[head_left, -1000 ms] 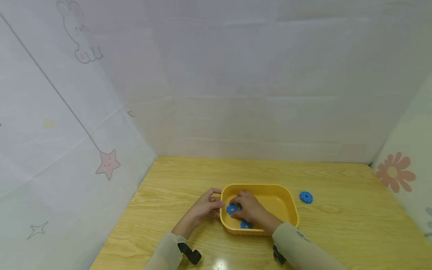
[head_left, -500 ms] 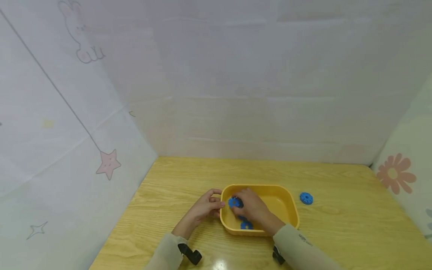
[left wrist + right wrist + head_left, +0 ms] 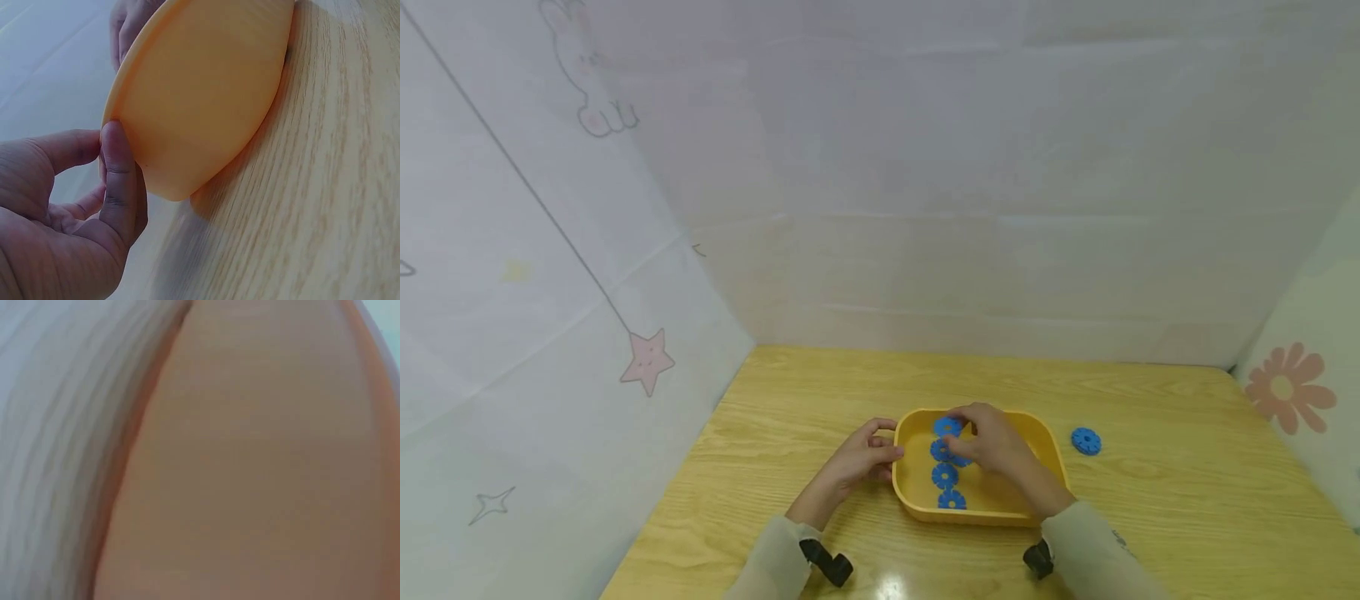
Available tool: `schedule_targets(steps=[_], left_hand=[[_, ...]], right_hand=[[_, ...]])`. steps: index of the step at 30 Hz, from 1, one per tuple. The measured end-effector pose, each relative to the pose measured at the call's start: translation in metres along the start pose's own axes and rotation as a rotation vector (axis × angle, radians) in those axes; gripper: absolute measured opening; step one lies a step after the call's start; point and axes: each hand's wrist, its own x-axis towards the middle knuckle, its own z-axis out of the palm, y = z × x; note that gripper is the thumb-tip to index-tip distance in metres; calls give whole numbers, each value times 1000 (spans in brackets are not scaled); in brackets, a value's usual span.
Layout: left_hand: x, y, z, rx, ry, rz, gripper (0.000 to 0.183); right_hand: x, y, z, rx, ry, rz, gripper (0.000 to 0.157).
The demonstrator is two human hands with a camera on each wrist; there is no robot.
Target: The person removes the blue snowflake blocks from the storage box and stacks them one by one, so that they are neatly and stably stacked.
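A yellow plastic tub (image 3: 904,492) sits on the table. My left hand (image 3: 859,460) pinches its left rim, thumb and fingers on either side, as the left wrist view (image 3: 81,206) of that hand also shows. My right hand (image 3: 992,437) reaches into the tub from the right. Between its thumb and index finger it holds a blue notched disc (image 3: 946,427) by the edges, near the back wall. Below that, more blue discs (image 3: 945,477) lie in a line toward the front wall, one partly hidden under the thumb. Only the tub's blurred outer wall (image 3: 250,456) fills the right wrist view.
To the right of the tub, a small stack of blue discs (image 3: 1086,441) rests on the wood-grain table (image 3: 1180,483). Pale cloth walls (image 3: 1000,183) with printed figures stand behind the table and along both sides.
My right hand has shifted right and toward the back of the tub with a disc. Several discs it covered now show in a line. The left hand stays on the rim.
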Motion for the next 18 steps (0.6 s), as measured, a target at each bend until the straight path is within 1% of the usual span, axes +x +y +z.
schedule_targets(steps=[2, 4, 6, 9, 12, 18], left_hand=[[0, 0, 0, 1, 7, -1, 52], [0, 0, 1, 6, 15, -2, 52], [1, -1, 1, 10, 21, -3, 53], [1, -1, 2, 17, 27, -1, 54], [0, 0, 3, 21, 25, 7, 54], [-1, 0, 2, 20, 29, 4, 53]], right_hand=[[-4, 5, -8, -5, 2, -49, 33], [-10, 9, -16, -38, 7, -87, 34], [-15, 14, -24, -72, 16, -104, 34], [-23, 19, -35, -119, 37, -100, 35], [-29, 24, -46, -139, 73, -95, 35], [-34, 37, -59, -161, 138, -116, 36]])
